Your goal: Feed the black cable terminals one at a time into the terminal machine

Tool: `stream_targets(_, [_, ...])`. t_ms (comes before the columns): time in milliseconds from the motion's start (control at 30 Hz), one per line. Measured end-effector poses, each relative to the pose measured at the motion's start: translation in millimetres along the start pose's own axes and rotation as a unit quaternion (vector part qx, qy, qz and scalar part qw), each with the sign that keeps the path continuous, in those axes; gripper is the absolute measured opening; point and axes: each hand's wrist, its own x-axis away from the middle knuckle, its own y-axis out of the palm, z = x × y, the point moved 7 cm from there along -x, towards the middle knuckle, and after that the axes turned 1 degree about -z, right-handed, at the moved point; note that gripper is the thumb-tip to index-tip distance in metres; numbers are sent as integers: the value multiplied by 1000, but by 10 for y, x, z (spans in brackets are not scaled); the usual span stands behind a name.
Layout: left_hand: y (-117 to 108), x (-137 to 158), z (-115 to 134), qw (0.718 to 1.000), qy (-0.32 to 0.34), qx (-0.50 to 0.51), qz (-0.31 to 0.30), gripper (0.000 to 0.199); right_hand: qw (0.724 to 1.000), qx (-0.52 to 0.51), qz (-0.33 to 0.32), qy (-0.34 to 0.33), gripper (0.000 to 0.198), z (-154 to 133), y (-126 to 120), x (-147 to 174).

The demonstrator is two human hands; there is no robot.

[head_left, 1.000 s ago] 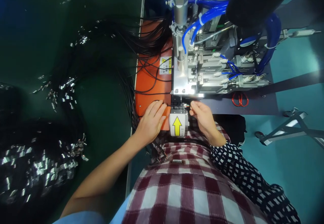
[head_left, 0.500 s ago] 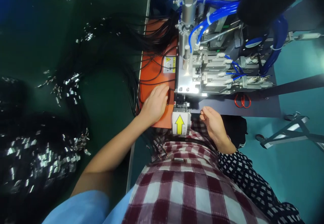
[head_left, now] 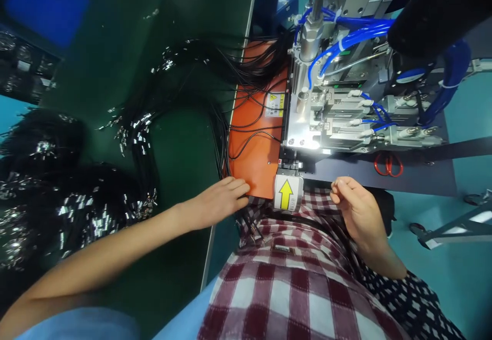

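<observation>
My left hand (head_left: 217,203) is over the near left corner of the orange plate (head_left: 253,171). Its fingers are stretched out side by side, slightly bent, and I see nothing held in them. Just below the fingertips, thin black cables (head_left: 251,225) hang at the plate's edge. Right of the white guard with a yellow arrow (head_left: 286,195), my right hand (head_left: 359,212) is closed, thumb against curled fingers; whatever it may hold is hidden. Several black cables (head_left: 251,134) run across the plate into the metal machine (head_left: 303,124).
Bundles of black cables with shiny metal ends (head_left: 96,217) cover the dark green table (head_left: 184,150) on the left. Red-handled scissors (head_left: 388,164) lie on the machine's grey base. Blue air tubes (head_left: 357,30) loop above, and a black cylindrical part (head_left: 430,17) juts in at upper right.
My left hand has drawn back from beside the machine toward the plate's near left corner, uncovering a cable. The right hand stays closed, slightly farther from the guard. The view has shifted left.
</observation>
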Motion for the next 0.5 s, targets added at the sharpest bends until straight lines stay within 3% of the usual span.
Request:
stream_targets(200, [-220, -99, -105, 991, -2, 90, 102, 20, 994, 89, -52, -44, 23, -150, 268, 100])
stream_targets(367, [-25, -183, 44, 998, 26, 46, 23, 24, 985, 146, -65, -65, 22, -215, 350, 174])
stream_targets(500, [-32, -206, 23, 992, 25, 123, 32, 19, 985, 140, -76, -70, 22, -269, 423, 193])
